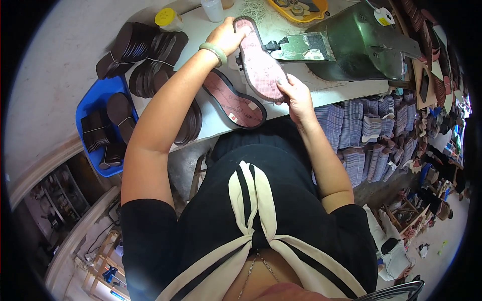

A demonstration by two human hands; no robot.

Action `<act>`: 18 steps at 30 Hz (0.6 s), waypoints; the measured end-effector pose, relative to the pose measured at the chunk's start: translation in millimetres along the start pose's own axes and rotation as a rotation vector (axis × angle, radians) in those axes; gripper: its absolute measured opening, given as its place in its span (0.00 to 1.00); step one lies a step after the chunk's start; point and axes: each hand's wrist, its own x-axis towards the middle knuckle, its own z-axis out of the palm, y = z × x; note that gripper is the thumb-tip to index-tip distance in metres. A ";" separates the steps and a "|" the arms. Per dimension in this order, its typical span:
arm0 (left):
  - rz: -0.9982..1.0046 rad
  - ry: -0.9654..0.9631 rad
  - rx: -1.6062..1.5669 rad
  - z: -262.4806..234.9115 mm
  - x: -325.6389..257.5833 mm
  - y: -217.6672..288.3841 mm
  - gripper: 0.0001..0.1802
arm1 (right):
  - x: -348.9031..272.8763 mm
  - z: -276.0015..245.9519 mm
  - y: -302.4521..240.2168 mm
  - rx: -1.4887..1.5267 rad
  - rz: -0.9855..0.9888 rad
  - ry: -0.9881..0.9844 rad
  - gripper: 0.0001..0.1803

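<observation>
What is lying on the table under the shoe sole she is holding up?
Below the held sole, gripped by the left hand and right hand, a second pink-lined sole lies flat on the white table. Its far end is covered by the held sole, so that part cannot be seen.

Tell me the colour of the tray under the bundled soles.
Blue tray, clearest in the head view.

Second sole (235,103) on table (211,128), left of machine (359,47)

bench: pale worktop (321,95) | on it: dark-rimmed sole with pink inside (235,103); bundled dark soles (150,55); blue tray (95,103) overhanging left edge; green machine (361,45); yellow tray (301,12) at back; white bottle (213,9); yellow-capped jar (168,19)
</observation>
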 end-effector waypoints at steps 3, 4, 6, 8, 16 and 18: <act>-0.044 0.021 -0.127 5.8 8.5 -23.4 0.35 | 2.7 19.0 -2.1 -0.011 -0.018 0.042 0.16; -0.039 0.017 -0.129 4.1 9.2 -22.9 0.35 | 3.8 21.8 -0.1 -0.011 -0.021 0.048 0.16; -0.108 -0.024 -0.288 0.6 6.0 -22.7 0.33 | 5.9 28.5 5.5 -0.070 -0.078 0.041 0.16; -0.108 -0.012 -0.646 1.8 -14.7 -19.8 0.31 | -4.2 40.8 3.3 -0.234 -0.169 0.049 0.17; -0.082 -0.365 -1.832 -3.0 -135.7 14.9 0.27 | -38.5 62.4 -12.8 -0.138 -0.396 0.002 0.20; -0.102 -0.300 -1.951 4.3 -141.6 18.8 0.21 | -42.4 60.6 -10.3 -0.085 -0.400 0.004 0.20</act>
